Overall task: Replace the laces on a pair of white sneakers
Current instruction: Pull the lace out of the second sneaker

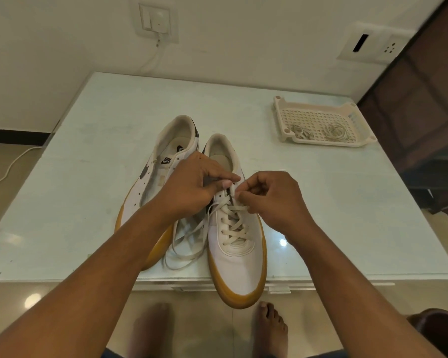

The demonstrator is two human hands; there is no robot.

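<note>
R hand [272, 200]: fingers curled in, thumb and forefinger tips pinching the lace [233, 223] at the top eyelets. L hand [192, 187] comes in from the other side, thumb pressed to forefinger on the same stretch of lace, the two pinches nearly touching. We can't tell exactly how much lace sits under the L thumb.

The lace criss-crosses down the front of the laced shoe [238, 259], white upper w/ tan sole, toe pointing at us and hanging over the near edge of the table [88, 151]. Loose loops [184, 244] of flat white lace lie on the table btw this shoe and the bare shoe [163, 161]. The bare shoe sits just beside it on the L, partly under the L forearm, eyelets showing no lace.

Far R on the table, well apart from the shoes: a white slotted tray [278, 112] w/ two small coils of lace [301, 132] in it. On the wall behind, a switch plate [157, 20] w/ a white cable [150, 60] dropping from it, and a socket [373, 46]. Below the table edge, bare feet [269, 329] on the tiled floor.
</note>
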